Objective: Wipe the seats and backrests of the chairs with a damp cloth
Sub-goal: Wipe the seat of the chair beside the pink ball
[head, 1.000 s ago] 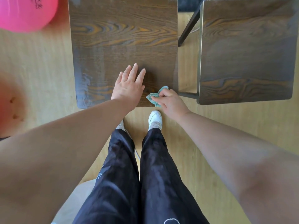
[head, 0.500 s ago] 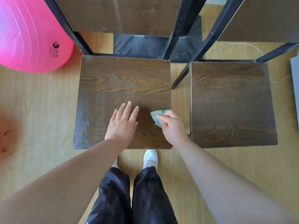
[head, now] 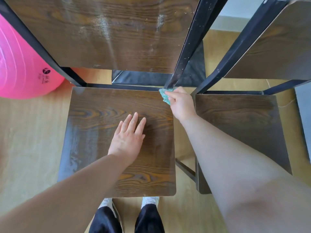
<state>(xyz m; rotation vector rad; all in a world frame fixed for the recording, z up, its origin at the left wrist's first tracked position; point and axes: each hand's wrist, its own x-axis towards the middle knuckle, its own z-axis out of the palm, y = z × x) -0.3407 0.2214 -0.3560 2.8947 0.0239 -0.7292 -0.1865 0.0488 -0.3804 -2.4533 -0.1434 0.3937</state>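
Note:
Two dark wood-grain chairs with black metal frames stand side by side below me. My left hand (head: 128, 138) lies flat, fingers spread, on the left chair's seat (head: 94, 125). My right hand (head: 180, 101) grips a small teal cloth (head: 164, 96) at the seat's far right corner, where the black frame post (head: 186, 47) meets it. The left chair's backrest (head: 104, 32) shows pale streaks and specks. The right chair's seat (head: 242, 125) and backrest (head: 276, 51) lie to the right, partly behind my right forearm.
A large pink exercise ball (head: 20, 69) rests on the light wooden floor (head: 30, 135) at the left. A dark mat (head: 151, 78) lies behind the chairs. My feet in white shoes (head: 149, 200) stand at the left seat's near edge.
My right hand with the cloth has slid from the seat's near right edge up to its far right corner. My head has tilted up, bringing the backrests into view. My left hand stays flat on the seat.

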